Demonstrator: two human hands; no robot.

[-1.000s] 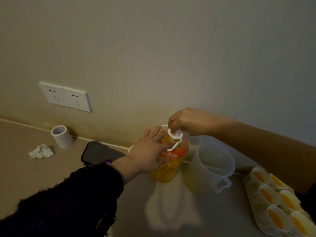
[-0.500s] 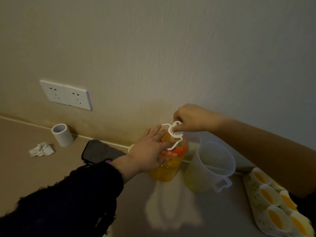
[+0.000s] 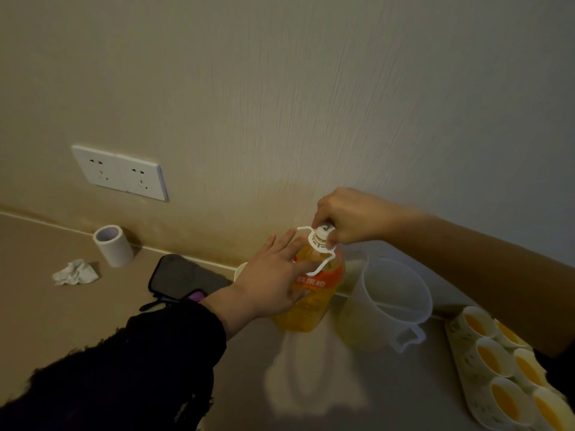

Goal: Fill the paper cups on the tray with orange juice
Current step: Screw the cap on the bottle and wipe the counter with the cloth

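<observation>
Right grip [image 3: 348,217] pinches the cap [image 3: 322,234] atop the juice bottle [image 3: 314,304]; left grip [image 3: 267,286] lies straight-fingered against it.

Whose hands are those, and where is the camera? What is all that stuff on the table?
There is no machine here, only a person. The camera sits on their head and looks down, so this one picture shows the hands the way the person sees them. The left hand lies flat against the orange juice bottle, as if to steady it. The right hand pinches the white cap on top. Beside the bottle stands a clear plastic jug. At the far right is a tray of paper cups, and the ones in view already hold juice. Further left on the counter are a dark pouch, a crumpled tissue and a roll of tape.
</observation>
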